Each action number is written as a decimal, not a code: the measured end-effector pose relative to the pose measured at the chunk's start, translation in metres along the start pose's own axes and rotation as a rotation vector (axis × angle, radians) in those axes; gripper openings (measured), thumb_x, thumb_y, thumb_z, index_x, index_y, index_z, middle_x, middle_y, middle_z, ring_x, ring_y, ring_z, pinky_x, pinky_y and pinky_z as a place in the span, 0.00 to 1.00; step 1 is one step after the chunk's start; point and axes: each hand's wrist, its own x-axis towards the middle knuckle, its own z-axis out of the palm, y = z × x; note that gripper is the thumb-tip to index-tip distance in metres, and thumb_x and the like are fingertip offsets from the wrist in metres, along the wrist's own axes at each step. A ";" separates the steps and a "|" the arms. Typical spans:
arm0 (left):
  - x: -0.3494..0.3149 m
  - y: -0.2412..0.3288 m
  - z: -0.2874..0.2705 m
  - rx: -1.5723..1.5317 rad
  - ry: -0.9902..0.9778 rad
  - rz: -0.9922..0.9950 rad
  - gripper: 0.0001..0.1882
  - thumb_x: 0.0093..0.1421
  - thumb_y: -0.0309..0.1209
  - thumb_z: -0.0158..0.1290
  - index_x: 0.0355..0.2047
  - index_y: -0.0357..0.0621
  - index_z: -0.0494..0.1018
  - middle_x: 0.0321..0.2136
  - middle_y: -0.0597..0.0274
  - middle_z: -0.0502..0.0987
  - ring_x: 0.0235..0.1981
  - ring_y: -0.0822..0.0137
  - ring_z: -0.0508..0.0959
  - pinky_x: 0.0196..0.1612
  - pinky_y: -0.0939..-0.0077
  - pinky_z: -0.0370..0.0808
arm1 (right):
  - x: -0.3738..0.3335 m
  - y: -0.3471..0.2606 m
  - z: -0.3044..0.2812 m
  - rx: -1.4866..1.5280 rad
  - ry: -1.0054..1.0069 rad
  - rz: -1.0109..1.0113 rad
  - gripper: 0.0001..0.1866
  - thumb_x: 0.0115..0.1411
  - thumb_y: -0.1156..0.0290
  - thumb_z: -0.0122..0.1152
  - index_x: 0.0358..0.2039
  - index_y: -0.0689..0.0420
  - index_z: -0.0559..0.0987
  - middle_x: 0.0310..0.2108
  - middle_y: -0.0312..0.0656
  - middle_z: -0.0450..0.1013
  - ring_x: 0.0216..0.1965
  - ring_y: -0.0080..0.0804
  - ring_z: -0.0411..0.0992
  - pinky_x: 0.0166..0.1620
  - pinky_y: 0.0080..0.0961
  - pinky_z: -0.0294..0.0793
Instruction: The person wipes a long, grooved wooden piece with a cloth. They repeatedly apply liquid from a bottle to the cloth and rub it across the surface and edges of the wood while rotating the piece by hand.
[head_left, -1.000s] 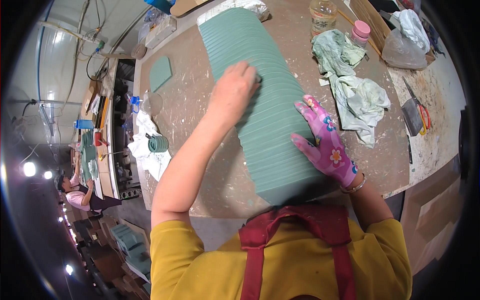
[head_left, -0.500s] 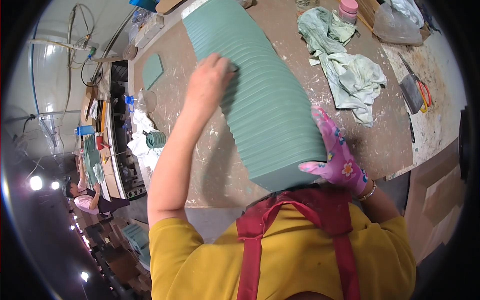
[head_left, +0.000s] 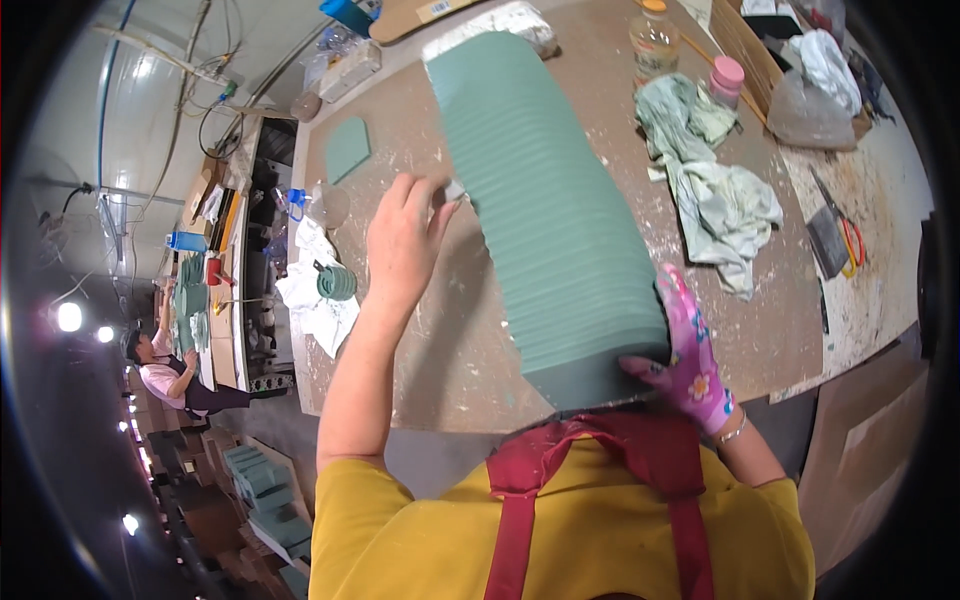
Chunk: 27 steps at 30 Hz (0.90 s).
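Observation:
A long green ribbed block (head_left: 560,220) with a rounded far end lies lengthwise in front of me, its near end against my apron. My bare left hand (head_left: 405,240) is closed beside its left edge, pinching a small pale piece (head_left: 455,190) between thumb and fingers; what kind of piece it is I cannot make out. My right hand (head_left: 692,350), in a pink flowered glove, holds the block's near right corner. Its thumb reaches over the near end and the other fingers lie along the right side.
Crumpled stained cloths (head_left: 715,190), a pink-lidded jar (head_left: 725,80) and an orange-capped bottle (head_left: 655,45) stand to the right, with orange-handled scissors (head_left: 850,240) farther out. Left lie a flat green piece (head_left: 348,148) and a green coil (head_left: 337,283) on white cloth. Another person (head_left: 170,375) works far left.
My left hand has come off the ribbed top to the block's left edge, showing the pale piece. The right hand stays at the corner. The whole view has shifted, showing more of the far table.

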 end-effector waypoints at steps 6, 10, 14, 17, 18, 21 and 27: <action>-0.054 -0.041 0.010 -0.072 0.086 -0.168 0.15 0.50 0.22 0.59 0.40 0.40 0.73 0.32 0.57 0.73 0.30 0.62 0.76 0.34 0.71 0.72 | 0.009 -0.013 0.009 -0.153 0.013 -0.158 0.49 0.43 0.53 0.71 0.60 0.64 0.59 0.62 0.56 0.55 0.62 0.53 0.55 0.61 0.42 0.55; -0.091 -0.070 0.019 -0.250 0.054 -0.438 0.14 0.52 0.24 0.58 0.40 0.40 0.73 0.35 0.56 0.73 0.32 0.58 0.76 0.36 0.70 0.73 | 0.007 0.002 0.016 0.021 0.009 -0.075 0.49 0.43 0.45 0.68 0.61 0.59 0.60 0.62 0.53 0.54 0.63 0.55 0.52 0.62 0.45 0.51; -0.058 -0.079 0.023 -0.280 0.075 -0.467 0.14 0.51 0.24 0.59 0.39 0.38 0.73 0.34 0.55 0.73 0.31 0.59 0.76 0.35 0.70 0.73 | 0.026 -0.016 -0.008 -0.265 -0.062 -0.159 0.48 0.44 0.44 0.67 0.60 0.58 0.62 0.63 0.52 0.54 0.64 0.55 0.50 0.62 0.47 0.50; 0.003 -0.077 0.038 -0.281 0.165 -0.221 0.14 0.51 0.24 0.59 0.40 0.38 0.73 0.31 0.54 0.73 0.30 0.60 0.76 0.34 0.72 0.73 | 0.081 -0.032 -0.013 -0.224 0.023 -0.233 0.44 0.48 0.47 0.66 0.60 0.58 0.62 0.63 0.51 0.54 0.64 0.53 0.50 0.63 0.45 0.50; 0.029 -0.073 0.045 -0.297 0.183 -0.139 0.14 0.51 0.24 0.59 0.39 0.38 0.73 0.31 0.54 0.73 0.31 0.58 0.76 0.34 0.70 0.73 | 0.104 -0.039 -0.012 -0.275 0.029 -0.256 0.42 0.50 0.48 0.64 0.59 0.59 0.63 0.63 0.51 0.54 0.65 0.51 0.51 0.63 0.44 0.50; 0.087 -0.059 0.069 -0.258 0.162 0.002 0.13 0.51 0.25 0.58 0.38 0.39 0.73 0.32 0.53 0.73 0.33 0.55 0.76 0.35 0.66 0.73 | 0.145 -0.041 0.007 -0.373 -0.016 -0.299 0.35 0.54 0.52 0.61 0.58 0.58 0.66 0.62 0.51 0.56 0.63 0.51 0.54 0.63 0.42 0.52; 0.113 -0.057 0.112 -0.159 0.021 0.074 0.08 0.51 0.26 0.57 0.32 0.39 0.71 0.31 0.52 0.73 0.35 0.50 0.74 0.38 0.62 0.72 | 0.156 -0.027 0.027 -0.386 -0.014 -0.316 0.32 0.54 0.51 0.60 0.56 0.55 0.69 0.61 0.50 0.58 0.61 0.52 0.56 0.62 0.46 0.53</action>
